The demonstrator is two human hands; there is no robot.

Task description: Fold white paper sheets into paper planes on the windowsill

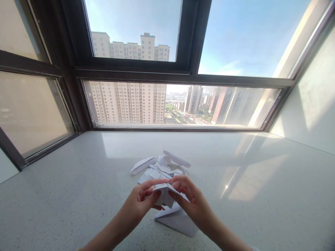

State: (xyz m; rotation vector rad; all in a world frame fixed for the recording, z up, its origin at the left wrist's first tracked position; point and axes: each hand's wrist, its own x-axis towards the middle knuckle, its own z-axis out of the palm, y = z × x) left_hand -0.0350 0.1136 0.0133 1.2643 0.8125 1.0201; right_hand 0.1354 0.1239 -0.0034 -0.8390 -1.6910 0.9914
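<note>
White paper fills your hands: your left hand [140, 202] pinches the folded piece [164, 196] between thumb and fingertips, and your right hand [192, 201] pinches its other side, so it hangs steady above the counter [65, 195]. It looks small, creased, several layers thick. A flat sheet [178, 220] lies beneath; folded pieces form a pile [162, 167] just beyond.
</note>
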